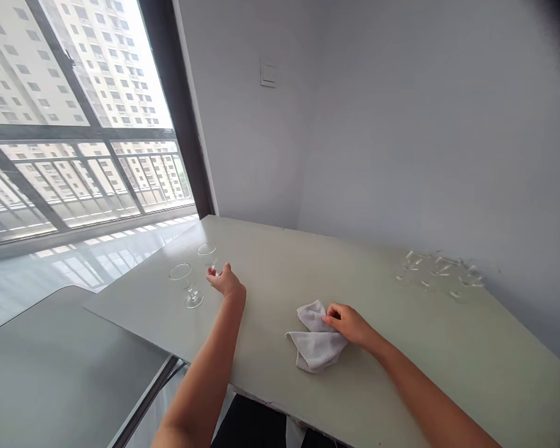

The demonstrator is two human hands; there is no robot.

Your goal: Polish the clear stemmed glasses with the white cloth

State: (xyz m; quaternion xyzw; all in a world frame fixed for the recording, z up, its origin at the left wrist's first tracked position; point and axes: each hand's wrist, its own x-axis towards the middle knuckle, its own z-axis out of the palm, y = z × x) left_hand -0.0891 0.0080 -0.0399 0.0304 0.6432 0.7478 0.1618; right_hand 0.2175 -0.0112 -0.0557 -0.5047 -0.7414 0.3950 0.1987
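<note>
My left hand [226,282] reaches out to the farther stemmed glass [207,249] on the left of the table. Its thumb and fingers are apart around the lower part of that glass, hiding some of the stem and foot; whether they touch it I cannot tell. A second clear stemmed glass [181,272] stands upright nearer to me, left of the hand. At the middle of the table, my right hand [348,322] is closed on a crumpled white cloth [320,350], which lies on the tabletop with its corners spread.
Several clear glasses [441,267] are grouped at the right rear of the pale table [266,267], close to the wall. A grey surface [51,373] adjoins at the lower left. Tall windows [88,137] rise beyond the left side, and a light switch [267,74] is on the wall.
</note>
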